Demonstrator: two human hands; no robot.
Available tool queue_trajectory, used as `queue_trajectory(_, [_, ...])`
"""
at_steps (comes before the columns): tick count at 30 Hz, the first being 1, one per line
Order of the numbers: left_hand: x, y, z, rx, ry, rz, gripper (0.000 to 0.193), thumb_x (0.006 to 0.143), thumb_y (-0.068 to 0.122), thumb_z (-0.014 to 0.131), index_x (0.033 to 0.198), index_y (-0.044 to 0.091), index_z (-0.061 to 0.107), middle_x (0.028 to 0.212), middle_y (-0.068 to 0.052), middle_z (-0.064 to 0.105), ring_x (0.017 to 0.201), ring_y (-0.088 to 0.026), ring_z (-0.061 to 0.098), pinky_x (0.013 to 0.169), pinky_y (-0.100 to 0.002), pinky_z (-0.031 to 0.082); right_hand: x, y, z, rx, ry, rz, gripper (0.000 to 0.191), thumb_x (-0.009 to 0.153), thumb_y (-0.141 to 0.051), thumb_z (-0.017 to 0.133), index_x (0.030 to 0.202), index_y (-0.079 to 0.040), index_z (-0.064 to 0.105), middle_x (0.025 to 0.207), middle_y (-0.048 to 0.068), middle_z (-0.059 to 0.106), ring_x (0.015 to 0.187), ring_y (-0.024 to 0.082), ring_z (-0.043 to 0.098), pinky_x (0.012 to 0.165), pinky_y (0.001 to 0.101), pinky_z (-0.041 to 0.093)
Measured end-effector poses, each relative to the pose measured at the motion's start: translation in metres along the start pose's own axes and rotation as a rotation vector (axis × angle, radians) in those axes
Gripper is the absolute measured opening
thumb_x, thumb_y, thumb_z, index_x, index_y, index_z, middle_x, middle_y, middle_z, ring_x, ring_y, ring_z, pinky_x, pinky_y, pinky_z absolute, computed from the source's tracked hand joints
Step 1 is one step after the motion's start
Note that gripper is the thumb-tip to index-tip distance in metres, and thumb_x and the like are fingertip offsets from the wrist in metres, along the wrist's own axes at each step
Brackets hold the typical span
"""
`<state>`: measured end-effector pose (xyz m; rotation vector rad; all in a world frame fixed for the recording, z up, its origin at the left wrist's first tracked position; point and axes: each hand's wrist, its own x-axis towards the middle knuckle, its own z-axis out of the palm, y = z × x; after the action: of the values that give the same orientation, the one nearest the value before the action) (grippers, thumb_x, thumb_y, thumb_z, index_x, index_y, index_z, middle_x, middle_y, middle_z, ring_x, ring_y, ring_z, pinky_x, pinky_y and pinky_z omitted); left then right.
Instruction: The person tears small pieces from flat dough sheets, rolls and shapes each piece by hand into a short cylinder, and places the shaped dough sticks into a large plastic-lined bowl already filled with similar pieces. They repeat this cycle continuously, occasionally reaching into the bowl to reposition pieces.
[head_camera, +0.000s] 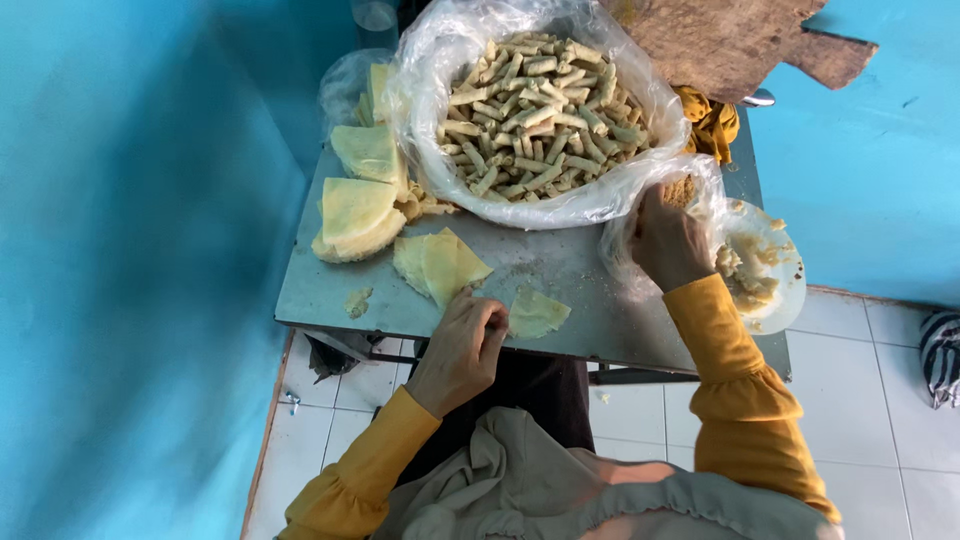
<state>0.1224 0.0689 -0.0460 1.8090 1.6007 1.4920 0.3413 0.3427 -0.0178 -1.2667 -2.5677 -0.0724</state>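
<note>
pale yellow wrapper sheet (538, 313) — flat, creased, near table edge
</note>
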Motion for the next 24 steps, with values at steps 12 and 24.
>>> queue_trajectory(12, [0.002, -0.012, -0.005, 0.046, 0.050, 0.046, 0.008, 0.091, 0.005, 0.072, 0.098, 0.006, 0.068, 0.093, -0.008, 0.068, 0.099, -0.031, 0.063, 0.115, -0.053, 0.042, -0.046, -0.052, -0.022, 0.935, -0.254, -0.017, 0.027, 0.098, -0.011, 0.066, 0.120, -0.003, 0.051, 0.084, 0.020, 0.060, 0.066, 0.018, 0.058, 0.053, 0.0300, 0.045])
queue_trajectory(24, [-0.001, -0.015, 0.011, 0.117, 0.135, 0.081, 0.008, 0.091, 0.005, 0.072, 0.097, 0.007, 0.068, 0.093, -0.008, 0.067, 0.097, -0.031, 0.064, 0.110, -0.052, 0.047, -0.100, -0.112, -0.010, 0.336, 0.053, -0.460, 0.041, 0.086, -0.001, 0.069, 0.125, 0.000, 0.059, 0.104, 0.014, 0.073, 0.091, 0.031, 0.073, 0.075, 0.0385, 0.061])
